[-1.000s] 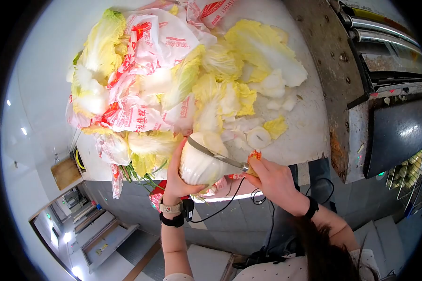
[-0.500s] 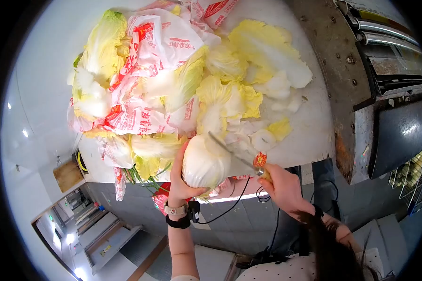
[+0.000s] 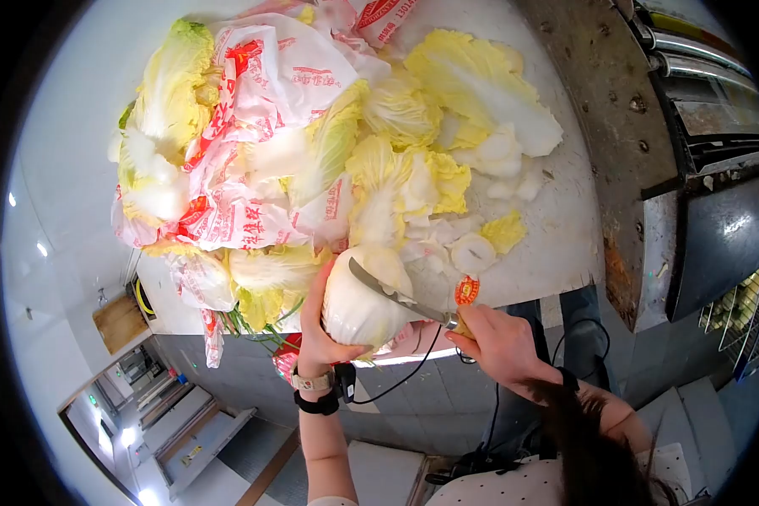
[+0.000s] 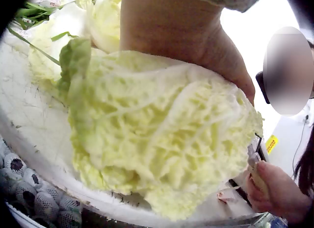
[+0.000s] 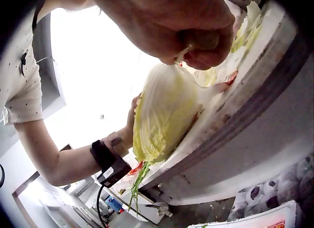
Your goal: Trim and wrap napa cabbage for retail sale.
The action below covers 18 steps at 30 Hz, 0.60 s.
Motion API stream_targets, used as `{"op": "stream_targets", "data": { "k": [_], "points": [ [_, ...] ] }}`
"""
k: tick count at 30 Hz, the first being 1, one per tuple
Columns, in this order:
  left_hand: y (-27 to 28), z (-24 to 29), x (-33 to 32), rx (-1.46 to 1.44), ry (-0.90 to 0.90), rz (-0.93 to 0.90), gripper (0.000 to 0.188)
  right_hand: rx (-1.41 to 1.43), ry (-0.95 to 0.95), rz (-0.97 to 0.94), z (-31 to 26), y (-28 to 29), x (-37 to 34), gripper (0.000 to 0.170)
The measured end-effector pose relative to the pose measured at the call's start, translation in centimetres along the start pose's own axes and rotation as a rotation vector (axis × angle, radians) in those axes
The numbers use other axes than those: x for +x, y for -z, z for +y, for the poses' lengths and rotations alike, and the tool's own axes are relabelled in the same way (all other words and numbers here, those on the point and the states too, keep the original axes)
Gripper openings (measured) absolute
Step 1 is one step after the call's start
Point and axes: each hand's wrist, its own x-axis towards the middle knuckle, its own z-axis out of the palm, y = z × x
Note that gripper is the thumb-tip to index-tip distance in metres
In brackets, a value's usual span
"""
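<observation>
A whole napa cabbage (image 3: 361,305) is held upright near the table's front edge, its pale base facing the head camera. The left hand (image 3: 316,329) grips it round its left side, fingers behind and thumb across the near side. The right hand (image 3: 504,344) holds a curved knife (image 3: 405,301) by its handle, the blade lying over the cabbage's base. Leaves fill much of the left wrist view, where the cabbage (image 4: 162,135) hides the left fingers. In the right wrist view the right hand (image 5: 171,27) is curled round the handle, above the cabbage (image 5: 167,105).
Loose yellow leaves (image 3: 481,88), cut white pieces (image 3: 472,253) and cabbages in red-printed plastic bags (image 3: 287,76) cover the white table (image 3: 565,219). A metal-edged surface (image 3: 607,110) stands at the right. A black cable (image 3: 409,368) hangs by the front edge.
The knife blade lifted off the cabbage's base half a second ago and has come back over it. The left hand keeps its grip on the cabbage.
</observation>
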Motion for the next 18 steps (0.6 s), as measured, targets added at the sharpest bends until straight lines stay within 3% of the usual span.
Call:
{"op": "stream_targets", "data": {
  "k": [2, 5, 9, 15, 18],
  "points": [
    [0.1, -0.2, -0.2, 0.013, 0.012, 0.007, 0.108, -0.012, 0.015, 0.047, -0.1, -0.1, 0.4, 0.033],
    [0.7, -1.0, -0.9, 0.325, -0.112, -0.050, 0.106, -0.166, -0.020, 0.068, 0.9, -0.9, 1.5, 0.029],
    [0.2, -0.8, -1.1, 0.195, -0.045, -0.007, 0.104, -0.187, -0.022, 0.053, 0.8, -1.1, 1.9, 0.027],
    [-0.3, -1.4, -1.5, 0.313, -0.170, -0.023, 0.104, -0.213, -0.163, 0.017, 0.8, -1.4, 2.5, 0.028],
    [0.0, -1.6, -2.0, 0.268, -0.126, -0.008, 0.102, -0.168, -0.181, 0.014, 0.8, -1.5, 2.2, 0.032]
  ]
}}
